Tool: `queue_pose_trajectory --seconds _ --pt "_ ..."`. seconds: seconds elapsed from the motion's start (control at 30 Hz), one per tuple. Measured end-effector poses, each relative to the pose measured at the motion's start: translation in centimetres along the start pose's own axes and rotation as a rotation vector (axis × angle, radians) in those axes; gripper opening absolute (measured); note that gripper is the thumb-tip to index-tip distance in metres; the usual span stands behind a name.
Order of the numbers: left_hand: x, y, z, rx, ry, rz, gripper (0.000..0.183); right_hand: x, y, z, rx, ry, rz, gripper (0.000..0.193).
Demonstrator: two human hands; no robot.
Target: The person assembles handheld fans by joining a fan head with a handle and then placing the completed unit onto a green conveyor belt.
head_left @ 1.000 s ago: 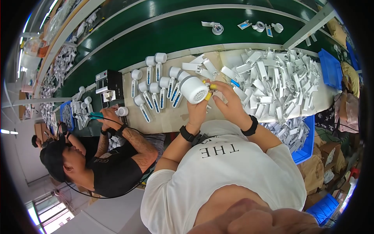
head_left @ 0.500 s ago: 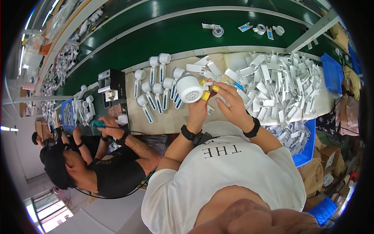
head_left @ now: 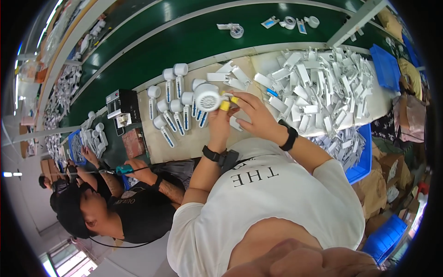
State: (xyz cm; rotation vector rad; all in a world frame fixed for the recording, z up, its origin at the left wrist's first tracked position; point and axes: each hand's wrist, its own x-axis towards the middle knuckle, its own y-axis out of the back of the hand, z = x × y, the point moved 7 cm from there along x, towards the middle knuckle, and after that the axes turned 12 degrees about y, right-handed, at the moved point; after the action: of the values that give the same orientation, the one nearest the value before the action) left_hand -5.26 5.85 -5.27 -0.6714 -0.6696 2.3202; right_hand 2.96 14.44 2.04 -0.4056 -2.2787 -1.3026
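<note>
A white device with a round, slotted-grille head (head_left: 207, 98) is held up over the bench, its head to the left. My left hand (head_left: 220, 123) is closed around it from below, with a yellow cover on a fingertip. My right hand (head_left: 259, 116) reaches in from the right, its yellow-covered fingertip at the device's near end, its thumb standing a little away. Whatever lies between the fingertips is mostly hidden. Just left of the hands, several similar round-headed devices (head_left: 166, 131) with blue strips along their handles lie in rows.
A large heap of white plastic housings (head_left: 318, 87) covers the bench's right side. Blue bins (head_left: 385, 68) stand at the right. A black machine (head_left: 123, 111) and a reddish block (head_left: 133, 143) are to the left. Beside me a co-worker's hand (head_left: 140, 171) grips a teal tool (head_left: 123, 169).
In the picture, my hands and the device sit further left, as does the whole bench, so the view has shifted. The grille now faces more upward. The co-worker's tool hand has come nearer.
</note>
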Motion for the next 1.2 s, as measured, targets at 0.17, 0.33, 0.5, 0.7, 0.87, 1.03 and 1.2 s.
queue_pose_trajectory --seconds 0.17,0.33,0.5,0.7,0.87,1.03,1.2 --pt "-0.5 1.7 -0.6 0.009 0.085 0.044 0.030 -8.5 -3.3 11.4 0.100 -0.450 0.041 0.047" --pt "-0.4 2.2 -2.3 -0.216 0.237 -0.047 0.034 -10.7 -3.9 13.1 -0.504 -0.302 -0.315 0.042" --pt "-0.9 1.3 -2.3 -0.194 0.244 -0.058 0.035 -10.6 -4.0 14.6 -0.500 -0.308 -0.265 0.036" --pt "-1.2 1.1 -1.7 -0.165 0.154 -0.019 0.032 -7.5 -0.1 12.1 0.444 -0.561 0.280 0.054" --pt "-1.0 1.1 -2.0 -0.159 0.129 -0.015 0.032 -0.8 0.4 2.0 0.243 -0.451 -0.326 0.060" --pt "-1.7 0.7 -2.0 -0.158 0.097 0.011 0.031 1.5 0.8 -1.0 -0.045 0.044 -0.139 0.059" --pt "-2.6 -1.1 -1.1 -0.162 0.037 0.033 0.028 1.2 -0.2 -1.3 0.030 0.003 -0.128 0.058"
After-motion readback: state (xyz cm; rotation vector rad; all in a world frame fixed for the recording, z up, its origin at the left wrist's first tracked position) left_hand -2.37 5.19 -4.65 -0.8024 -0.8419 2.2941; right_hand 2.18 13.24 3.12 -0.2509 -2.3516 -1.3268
